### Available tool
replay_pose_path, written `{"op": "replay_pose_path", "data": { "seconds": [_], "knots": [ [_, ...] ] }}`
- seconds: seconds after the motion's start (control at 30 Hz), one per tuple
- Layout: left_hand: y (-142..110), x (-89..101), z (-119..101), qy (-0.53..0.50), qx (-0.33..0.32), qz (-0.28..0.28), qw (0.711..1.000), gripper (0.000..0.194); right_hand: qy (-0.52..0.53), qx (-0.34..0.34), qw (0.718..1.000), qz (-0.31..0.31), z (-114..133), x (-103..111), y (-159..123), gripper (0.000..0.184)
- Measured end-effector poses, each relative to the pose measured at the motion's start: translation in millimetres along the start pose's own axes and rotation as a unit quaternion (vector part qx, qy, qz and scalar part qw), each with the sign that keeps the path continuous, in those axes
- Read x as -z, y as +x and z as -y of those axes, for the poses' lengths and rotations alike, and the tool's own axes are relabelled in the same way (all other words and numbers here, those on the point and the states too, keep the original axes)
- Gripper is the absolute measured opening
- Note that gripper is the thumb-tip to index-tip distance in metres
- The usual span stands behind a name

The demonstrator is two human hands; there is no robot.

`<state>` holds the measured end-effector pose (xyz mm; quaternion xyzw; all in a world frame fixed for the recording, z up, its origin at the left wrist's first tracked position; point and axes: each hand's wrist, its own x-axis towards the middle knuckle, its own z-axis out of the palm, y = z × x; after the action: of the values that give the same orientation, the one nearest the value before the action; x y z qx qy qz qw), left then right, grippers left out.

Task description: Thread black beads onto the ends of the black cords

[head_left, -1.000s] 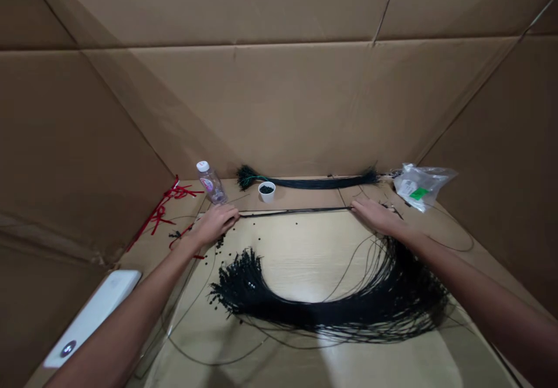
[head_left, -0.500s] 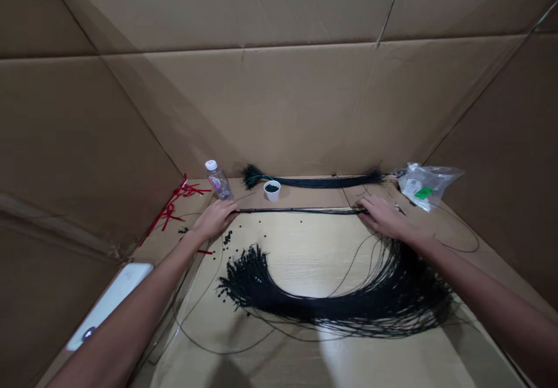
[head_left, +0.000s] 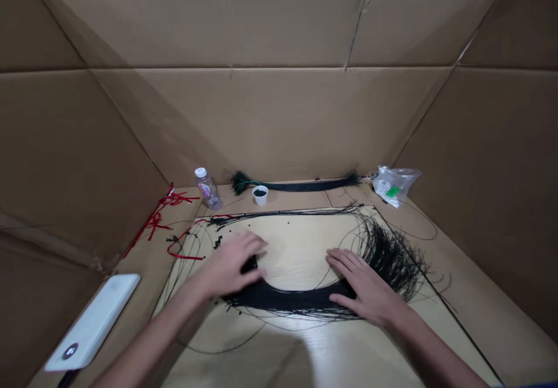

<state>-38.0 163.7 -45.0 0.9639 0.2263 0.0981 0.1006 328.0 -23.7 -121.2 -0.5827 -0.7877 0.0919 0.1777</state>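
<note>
A mass of thin black plastic strands (head_left: 292, 298) with small knobbed ends curves across a pale wooden board (head_left: 300, 242). My left hand (head_left: 231, 263) is over the strands' left end, its fingers spread and slightly blurred, and hides part of the mass. My right hand (head_left: 361, 283) lies flat with spread fingers on the strands, and the loose fan of ends (head_left: 390, 260) spreads out beyond it. A thin line of black strands (head_left: 283, 210) runs along the board's far edge. Small black beads (head_left: 218, 241) lie near my left hand.
At the back stand a clear plastic bottle (head_left: 208, 189), a white cup (head_left: 260, 195) of black bits, a tied black bundle (head_left: 296, 185) and a plastic bag (head_left: 393, 185). Red strips (head_left: 159, 216) lie at left, a white power bank (head_left: 92, 322) at lower left. Cardboard walls (head_left: 279, 126) surround everything.
Both hands have moved from the board's far edge down onto the black strands. The head view has shifted, making the back objects look smaller.
</note>
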Motion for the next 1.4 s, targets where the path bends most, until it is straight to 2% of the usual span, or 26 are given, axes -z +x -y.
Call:
{"op": "replay_pose_path", "data": {
  "seconds": [0.03, 0.1, 0.2, 0.27, 0.37, 0.43, 0.5, 0.83, 0.97, 1.1, 1.2, 1.27, 1.33, 1.37, 1.4],
  "knots": [
    [-1, -9.6, -23, -0.03, -0.029, 0.028, 0.999, 0.057, 0.003, -0.01, 1.0, 0.007, 1, 0, -7, 0.079],
    [-4, -31.2, -60, -0.037, -0.052, 0.046, 0.997, 0.082, 0.008, -0.026, 1.0, 0.01, 0, 2, -20, 0.081],
    [-9, -58.3, -84, 0.006, -0.053, 0.051, 0.997, 0.075, 0.0, -0.027, 1.0, 0.0, 0, 3, -39, 0.084],
    [-12, -68.2, -84, 0.04, -0.05, 0.051, 0.997, 0.056, -0.013, -0.03, 0.999, -0.011, 2, 0, -52, 0.08],
    [-16, -74.0, -78, 0.069, -0.06, 0.049, 0.995, 0.033, -0.035, -0.04, 0.998, -0.021, 10, -7, -68, 0.05],
    [-18, -76.0, -74, 0.069, -0.061, 0.039, 0.995, 0.028, -0.052, -0.043, 0.997, -0.026, 14, -11, -76, 0.034],
    [-19, -78.2, -73, 0.065, -0.06, 0.029, 0.996, 0.026, -0.072, -0.041, 0.996, -0.037, 18, -13, -83, 0.029],
    [-7, -83.9, -72, 0.058, -0.076, 0.031, 0.995, 0.03, -0.16, -0.034, 0.984, -0.075, 13, -27, -107, 0.042],
    [-7, -88.9, -81, 0.056, -0.058, 0.032, 0.996, 0.029, -0.182, -0.013, 0.98, -0.08, 7, -32, -114, 0.047],
    [-8, -97.8, -96, 0.041, -0.027, 0.031, 0.998, 0.029, -0.193, 0.014, 0.978, -0.084, -11, -28, -114, 0.05],
    [-11, -92.8, -103, 0.016, -0.009, 0.027, 0.999, 0.035, -0.219, 0.041, 0.971, -0.084, -27, -25, -107, 0.044],
    [-19, -78.3, -106, -0.006, -0.009, 0.022, 1.0, 0.053, -0.224, 0.049, 0.969, -0.089, -30, -21, -103, 0.041],
    [-33, -57.8, -107, -0.045, 0.005, -0.003, 0.999, 0.07, -0.193, 0.044, 0.976, -0.095, -23, -13, -99, 0.037],
    [-43, -47.4, -107, -0.075, 0.029, -0.029, 0.996, 0.069, -0.167, 0.038, 0.981, -0.094, -16, -8, -98, 0.035],
    [-54, -38.4, -107, -0.098, 0.068, -0.065, 0.991, 0.06, -0.137, 0.026, 0.986, -0.089, -6, -1, -96, 0.035]
  ]
}}
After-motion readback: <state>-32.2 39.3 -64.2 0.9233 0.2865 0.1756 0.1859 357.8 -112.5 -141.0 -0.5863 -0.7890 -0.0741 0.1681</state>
